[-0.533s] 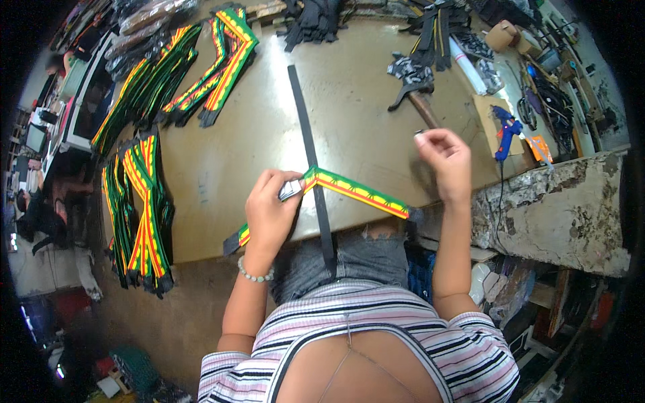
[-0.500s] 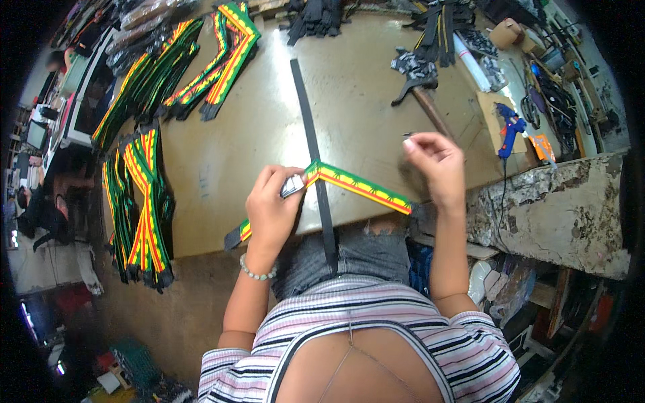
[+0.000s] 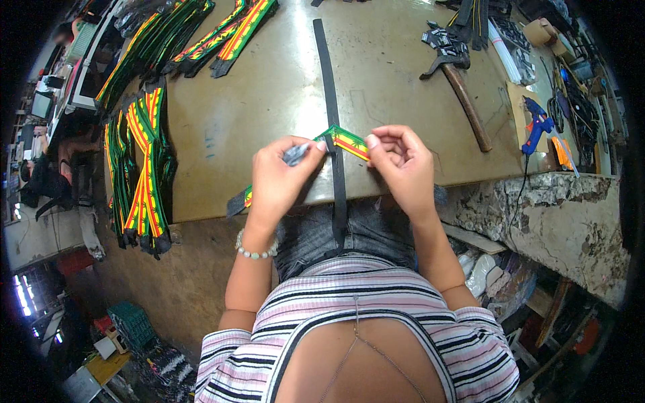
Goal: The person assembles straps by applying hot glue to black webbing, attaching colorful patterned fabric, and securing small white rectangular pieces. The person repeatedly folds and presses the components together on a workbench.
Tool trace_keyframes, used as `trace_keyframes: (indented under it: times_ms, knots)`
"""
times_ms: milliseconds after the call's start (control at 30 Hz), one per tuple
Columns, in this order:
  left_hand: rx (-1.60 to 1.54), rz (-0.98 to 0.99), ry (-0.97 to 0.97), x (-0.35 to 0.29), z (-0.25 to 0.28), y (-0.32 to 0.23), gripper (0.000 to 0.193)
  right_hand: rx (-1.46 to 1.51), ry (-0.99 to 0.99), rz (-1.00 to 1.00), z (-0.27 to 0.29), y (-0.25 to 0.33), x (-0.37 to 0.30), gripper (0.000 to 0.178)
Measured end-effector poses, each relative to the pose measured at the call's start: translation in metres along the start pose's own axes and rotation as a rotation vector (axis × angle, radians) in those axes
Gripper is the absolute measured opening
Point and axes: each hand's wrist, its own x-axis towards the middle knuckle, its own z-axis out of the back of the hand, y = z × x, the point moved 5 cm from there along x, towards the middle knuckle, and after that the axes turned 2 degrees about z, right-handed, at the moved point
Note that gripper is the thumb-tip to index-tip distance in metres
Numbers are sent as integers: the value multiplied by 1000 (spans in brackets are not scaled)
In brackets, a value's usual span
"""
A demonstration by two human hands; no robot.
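Observation:
A green, yellow and red patterned strap (image 3: 351, 143), bent to a peak, lies across a long black strap (image 3: 329, 74) near the table's front edge. My left hand (image 3: 285, 171) is closed on the patterned strap just left of the peak, its thumb pressing there. A small grey-white bundle (image 3: 295, 154) is also tucked in its fingers; its kind is unclear. My right hand (image 3: 406, 168) pinches the patterned strap right of the peak, thumb against forefinger. Any small piece between those fingertips is hidden. The black strap's lower end hangs over the edge towards my lap.
Bundles of patterned straps (image 3: 144, 168) hang over the table's left edge, with more (image 3: 245, 37) behind. A hammer (image 3: 468, 104) lies at the right, small black-and-white pieces (image 3: 445, 41) heaped by its head. Farther right are a blue glue gun (image 3: 535, 124) and its cord.
My right hand has come left and down from the air onto the patterned strap. My left hand still grips it, its thumb now nearer the peak. The whole view has shifted slightly.

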Motion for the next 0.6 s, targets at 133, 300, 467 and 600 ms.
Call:
trace_keyframes:
  times_ms: [133,300,467,600]
  knots:
    - [154,40,26,13,-1,2,32,-385,-26,-5,7,-9,5,12]
    - [234,30,7,15,-5,0,32,-526,-10,245,-1,-6,0,9]
    - [282,-32,-30,16,-7,-4,33,-532,98,298,-2,5,-4,10]
    - [318,-41,-44,16,-7,-1,31,-688,453,563,-11,29,-31,23]
